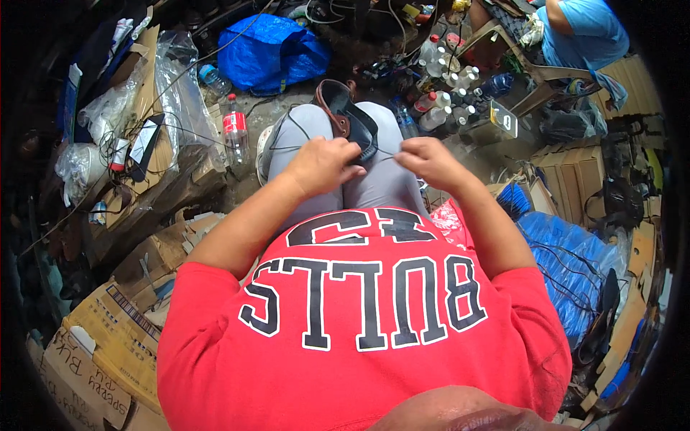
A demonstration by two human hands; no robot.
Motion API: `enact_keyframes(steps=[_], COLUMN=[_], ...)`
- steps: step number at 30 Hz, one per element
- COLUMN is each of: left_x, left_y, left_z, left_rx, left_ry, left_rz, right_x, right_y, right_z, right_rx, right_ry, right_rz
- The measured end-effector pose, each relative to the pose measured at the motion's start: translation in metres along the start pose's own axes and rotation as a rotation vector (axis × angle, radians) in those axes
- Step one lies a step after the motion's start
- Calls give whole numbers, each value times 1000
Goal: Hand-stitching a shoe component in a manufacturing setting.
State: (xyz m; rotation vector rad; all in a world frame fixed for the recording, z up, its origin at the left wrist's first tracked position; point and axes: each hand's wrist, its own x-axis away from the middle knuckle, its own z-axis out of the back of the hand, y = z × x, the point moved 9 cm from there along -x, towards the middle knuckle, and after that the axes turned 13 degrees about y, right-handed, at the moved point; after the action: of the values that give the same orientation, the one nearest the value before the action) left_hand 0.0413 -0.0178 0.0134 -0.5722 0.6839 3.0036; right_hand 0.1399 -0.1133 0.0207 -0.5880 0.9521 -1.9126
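Observation:
A brown and black shoe (336,108) is held between my knees, its dark opening facing up. My left hand (323,167) is at the shoe's near left edge, fingers curled in, with a dark thread (300,128) looping out beside it over my left knee. What lies under those fingertips is partly hidden. To the right of the shoe, my right hand (431,164) is closed in a pinch on the thread, which runs as a short line from the shoe to its fingers. No tool is visible in either hand.
A red-labelled bottle (235,129) stands left of my legs. Several plastic bottles (440,108) crowd the floor ahead right. A blue bag (269,54) lies ahead; a person in a blue shirt (586,32) sits far right. Cardboard (108,352) and blue plastic sheeting (557,262) flank me.

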Motion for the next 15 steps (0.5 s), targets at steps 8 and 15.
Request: enact_keyframes(steps=[8, 15], left_x=[-48, -61], left_y=[-64, -62], left_z=[-9, -32], left_rx=[490, 538], left_ry=[61, -92], left_rz=[220, 142], right_x=[-2, -20], right_y=[-2, 1], right_z=[35, 5], right_rx=[-216, 113], right_ry=[161, 91], right_rz=[-102, -50])
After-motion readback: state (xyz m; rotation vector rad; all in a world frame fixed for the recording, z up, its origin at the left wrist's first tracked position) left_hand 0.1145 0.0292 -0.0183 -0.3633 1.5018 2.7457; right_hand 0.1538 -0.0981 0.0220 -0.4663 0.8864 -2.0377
